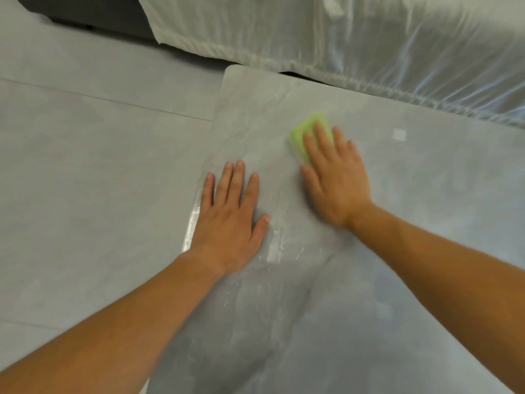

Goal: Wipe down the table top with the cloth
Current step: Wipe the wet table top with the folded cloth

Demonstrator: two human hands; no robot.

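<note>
Mid-wipe across the table point(426, 211).
My right hand point(338, 177) presses the cloth point(308, 129), fingers flat; left hand point(231, 211) flat too. Next, probably the frame's right.

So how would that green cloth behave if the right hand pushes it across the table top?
The green cloth probably slides easily: the table top looks smooth, with wet streaks near the left hand. It lies flat under the right hand, so it is likely soft, light and floppy if lifted.

grey table top point(397, 223), green cloth point(308, 127), hands
</note>
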